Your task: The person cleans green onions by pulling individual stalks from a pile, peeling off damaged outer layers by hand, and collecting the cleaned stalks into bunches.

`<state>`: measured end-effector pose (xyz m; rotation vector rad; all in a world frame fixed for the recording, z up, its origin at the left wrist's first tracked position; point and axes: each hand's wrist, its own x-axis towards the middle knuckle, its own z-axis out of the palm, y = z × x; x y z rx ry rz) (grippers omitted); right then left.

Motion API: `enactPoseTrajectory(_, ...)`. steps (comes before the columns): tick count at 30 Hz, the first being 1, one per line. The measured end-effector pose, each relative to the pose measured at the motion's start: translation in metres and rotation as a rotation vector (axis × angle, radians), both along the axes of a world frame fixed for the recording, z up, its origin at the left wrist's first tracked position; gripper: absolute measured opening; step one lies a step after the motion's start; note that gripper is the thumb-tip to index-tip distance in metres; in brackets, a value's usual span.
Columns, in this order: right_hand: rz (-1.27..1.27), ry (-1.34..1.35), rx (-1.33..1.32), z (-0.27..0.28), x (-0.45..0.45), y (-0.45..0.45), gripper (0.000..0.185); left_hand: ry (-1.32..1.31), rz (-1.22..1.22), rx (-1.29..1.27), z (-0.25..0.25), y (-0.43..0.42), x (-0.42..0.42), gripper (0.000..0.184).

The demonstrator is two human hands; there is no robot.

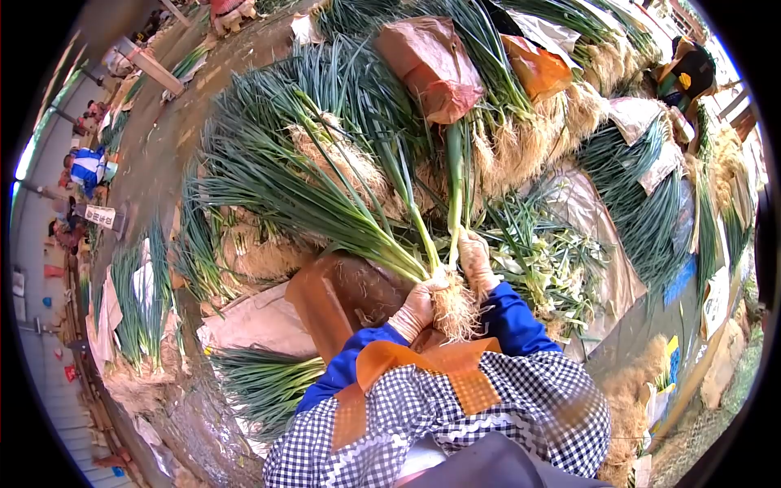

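Observation:
My left hand point(416, 307), in a worn pale glove or covering, is closed round the white lower ends of a bunch of green onions point(358, 220). Their leaves fan up and to the left, and the roots point(454, 313) hang as a shaggy tuft between my hands. My right hand point(477, 262) is closed round the base of an onion stalk point(455, 183) that stands upright right beside the bunch. The fingertips of both hands are partly hidden. A brown paper bag point(431, 69) lies over leaves beyond the stalk.
Large piles of green onions with roots point(517, 142) stand ahead. Loose trimmed leaves point(541, 252) lie at the right on sheeting. A brown plastic container point(313, 301) is left of my hands, near another onion heap point(264, 378). Other people point(85, 167) sit at far left.

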<state>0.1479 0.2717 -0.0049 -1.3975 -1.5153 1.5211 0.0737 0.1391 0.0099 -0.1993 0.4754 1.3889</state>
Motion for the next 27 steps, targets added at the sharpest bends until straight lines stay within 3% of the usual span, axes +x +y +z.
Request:
enactPoseTrajectory(2,0.208,-0.267,0.02,-0.017,0.034,0.0,0.042,-0.039,0.065,0.098,0.004,0.001,-0.004,0.043)
enactPoseTrajectory(3,0.253,-0.51,0.08,-0.027,0.044,-0.007,0.043,-0.043,0.065,0.098,0.005,0.001,-0.004,0.043)
enactPoseTrajectory(5,0.215,-0.666,0.154,-0.034,0.072,-0.016,0.043,-0.074,0.012,0.053,0.008,0.003,-0.003,0.045)
enactPoseTrajectory(7,0.341,-1.059,0.263,-0.015,0.094,0.012,0.041,-0.045,-0.035,0.056,0.001,-0.001,-0.003,0.053)
enactPoseTrajectory(9,0.386,-1.156,-0.009,-0.014,0.144,0.045,0.045,-0.166,0.066,0.222,0.044,-0.002,-0.014,0.062)
enactPoseTrajectory(11,0.735,-1.249,0.42,-0.021,0.184,0.042,0.05,-0.15,0.036,0.199,0.05,0.0,-0.024,0.067)
enactPoseTrajectory(12,0.812,-1.323,0.558,-0.011,0.172,0.043,0.052,-0.139,0.032,0.194,0.042,0.0,-0.024,0.056)
enactPoseTrajectory(13,0.74,-1.291,0.369,0.046,0.13,0.037,0.052,-0.128,0.024,0.186,0.037,-0.003,-0.023,0.046)
enactPoseTrajectory(14,0.659,-1.181,0.421,0.078,0.1,0.031,0.048,-0.122,0.013,0.257,0.039,-0.001,-0.022,0.045)
enactPoseTrajectory(15,0.544,-0.721,0.502,0.088,0.083,0.025,0.042,-0.122,0.009,0.255,0.04,-0.001,-0.022,0.045)
enactPoseTrajectory(16,0.452,-0.251,0.342,0.104,0.058,0.011,0.037,-0.079,-0.001,0.22,0.041,0.0,-0.022,0.046)
enactPoseTrajectory(17,0.558,-0.017,0.143,0.12,0.04,0.004,0.037,-0.034,-0.011,0.187,0.042,0.002,-0.023,0.047)
enactPoseTrajectory(18,0.653,0.008,0.225,0.102,0.024,0.001,0.032,-0.031,-0.004,0.207,0.03,-0.001,-0.023,0.044)
enactPoseTrajectory(21,1.009,-0.622,0.867,0.091,0.008,-0.001,0.015,-0.053,-0.035,0.126,0.028,-0.003,-0.027,0.045)
enactPoseTrajectory(22,0.92,-0.237,1.013,0.097,0.019,0.004,0.012,0.005,0.05,0.117,0.04,-0.006,-0.028,0.049)
enactPoseTrajectory(24,0.523,-0.15,1.102,0.083,0.035,0.042,0.01,-0.154,0.099,0.369,0.067,-0.009,-0.034,0.053)
enactPoseTrajectory(25,0.521,-0.419,1.141,0.073,0.036,0.079,0.012,-0.224,0.106,0.498,0.08,-0.007,-0.037,0.05)
enactPoseTrajectory(27,0.567,-0.981,1.232,0.053,0.04,0.153,0.022,-0.059,0.22,0.633,0.097,-0.006,-0.04,0.059)
